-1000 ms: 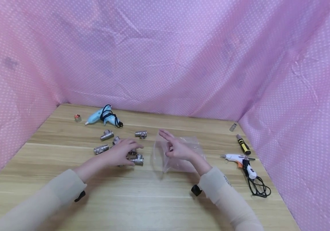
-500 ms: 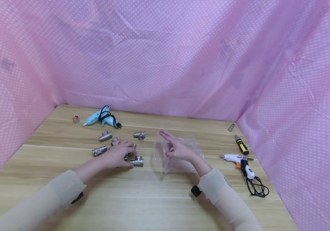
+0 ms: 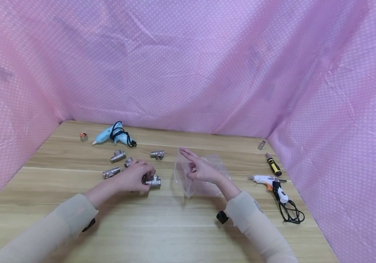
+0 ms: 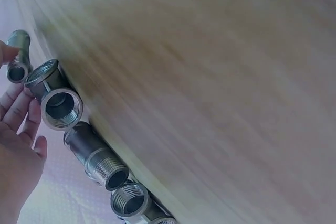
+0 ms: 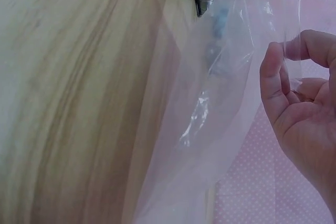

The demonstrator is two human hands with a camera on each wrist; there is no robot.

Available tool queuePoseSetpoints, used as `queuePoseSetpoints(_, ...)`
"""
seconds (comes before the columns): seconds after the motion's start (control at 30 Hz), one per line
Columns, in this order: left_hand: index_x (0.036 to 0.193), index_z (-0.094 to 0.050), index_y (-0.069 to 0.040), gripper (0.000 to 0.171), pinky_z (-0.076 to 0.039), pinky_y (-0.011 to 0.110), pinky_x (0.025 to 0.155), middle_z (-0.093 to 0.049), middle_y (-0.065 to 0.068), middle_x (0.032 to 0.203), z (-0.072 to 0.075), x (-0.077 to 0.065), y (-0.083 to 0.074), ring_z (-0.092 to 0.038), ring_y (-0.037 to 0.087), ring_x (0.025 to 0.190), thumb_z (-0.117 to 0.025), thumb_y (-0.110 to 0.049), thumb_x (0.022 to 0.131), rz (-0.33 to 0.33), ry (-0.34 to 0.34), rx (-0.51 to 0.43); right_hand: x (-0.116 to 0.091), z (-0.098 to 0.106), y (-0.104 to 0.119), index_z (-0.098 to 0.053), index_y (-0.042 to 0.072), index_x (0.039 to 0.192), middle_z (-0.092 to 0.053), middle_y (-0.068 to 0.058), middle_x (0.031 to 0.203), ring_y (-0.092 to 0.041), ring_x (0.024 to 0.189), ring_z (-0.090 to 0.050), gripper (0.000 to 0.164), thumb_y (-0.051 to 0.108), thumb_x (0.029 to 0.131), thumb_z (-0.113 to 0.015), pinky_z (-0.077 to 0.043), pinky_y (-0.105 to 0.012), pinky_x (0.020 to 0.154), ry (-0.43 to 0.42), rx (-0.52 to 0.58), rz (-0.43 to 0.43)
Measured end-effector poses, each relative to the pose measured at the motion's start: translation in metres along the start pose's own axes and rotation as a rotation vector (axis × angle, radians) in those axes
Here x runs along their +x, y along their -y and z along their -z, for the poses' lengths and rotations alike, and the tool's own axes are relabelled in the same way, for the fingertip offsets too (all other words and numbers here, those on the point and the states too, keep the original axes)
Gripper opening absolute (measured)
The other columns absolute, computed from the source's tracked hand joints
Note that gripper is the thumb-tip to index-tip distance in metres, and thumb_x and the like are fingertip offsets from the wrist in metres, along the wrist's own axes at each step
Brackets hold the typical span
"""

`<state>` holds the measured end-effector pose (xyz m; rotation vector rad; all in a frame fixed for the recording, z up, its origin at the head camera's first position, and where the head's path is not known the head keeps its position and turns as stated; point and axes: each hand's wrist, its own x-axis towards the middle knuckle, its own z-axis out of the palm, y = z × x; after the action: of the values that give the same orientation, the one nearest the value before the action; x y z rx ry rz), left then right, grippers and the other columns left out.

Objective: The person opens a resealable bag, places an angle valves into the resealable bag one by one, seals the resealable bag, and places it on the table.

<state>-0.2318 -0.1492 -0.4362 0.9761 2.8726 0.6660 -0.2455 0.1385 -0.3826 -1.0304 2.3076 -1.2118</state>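
My left hand (image 3: 132,178) reaches down among the metal tee pipe fittings at left centre. Its thumb and fingers close around a tee pipe fitting (image 3: 154,182) at the near right of the group. In the left wrist view the thumb lies against that fitting (image 4: 19,59), and the fingers curve beneath it. Other threaded tees (image 4: 62,106) line up beside the hand. My right hand (image 3: 202,171) pinches the edge of a clear plastic bag (image 3: 212,184) between thumb and index finger. The bag's mouth stands partly lifted, and the other fingers extend past it.
A blue glue gun (image 3: 114,134) with wrapped cord and a small metal cylinder (image 3: 83,137) lie at the back left. On the right are a white glue gun (image 3: 267,179), a yellow-black screwdriver (image 3: 274,166) and a small metal piece (image 3: 261,145). Pink dotted cloth (image 3: 181,73) surrounds the table.
My left hand has lowered onto the fittings, its fingers closing around the nearest right tee. The right hand keeps its pinch on the bag. The view has shifted slightly.
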Motion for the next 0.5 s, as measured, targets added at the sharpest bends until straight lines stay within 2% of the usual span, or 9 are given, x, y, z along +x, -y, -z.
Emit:
queuePoseSetpoints(0.13, 0.095, -0.061, -0.018, 0.034, -0.049, 0.027, 0.075, -0.060, -0.009, 0.086, 0.006, 0.002, -0.004, -0.055, 0.010, 0.080, -0.079, -0.019, 0.067, -0.007, -0.049, -0.120, 0.005, -0.001, -0.013, -0.015, 0.005, 0.150, -0.006, -0.011, 0.158, -0.013, 0.064, -0.045, 0.089, -0.014, 0.076, -0.058, -0.045, -0.018, 0.056, -0.005, 0.011, -0.009)
queuePoseSetpoints(0.27, 0.101, -0.061, -0.015, 0.036, -0.053, 0.023, 0.068, -0.065, -0.006, 0.086, 0.015, 0.004, -0.012, -0.059, 0.006, 0.074, -0.078, -0.016, 0.070, 0.020, -0.086, -0.232, 0.009, -0.002, -0.025, -0.014, 0.012, 0.152, -0.005, -0.004, 0.159, -0.011, 0.064, -0.045, 0.091, -0.013, 0.077, -0.059, -0.045, -0.018, 0.056, -0.009, 0.012, -0.016)
queuePoseSetpoints(0.5, 0.105, -0.060, -0.016, 0.034, -0.053, 0.035, 0.083, -0.070, -0.006, 0.094, 0.024, 0.017, -0.034, -0.063, 0.011, 0.088, -0.076, -0.018, 0.075, 0.043, -0.146, -0.377, 0.009, -0.001, -0.022, -0.016, 0.010, 0.151, -0.007, -0.001, 0.158, -0.009, 0.064, -0.047, 0.088, -0.011, 0.078, -0.059, -0.047, -0.019, 0.057, 0.006, 0.054, -0.020)
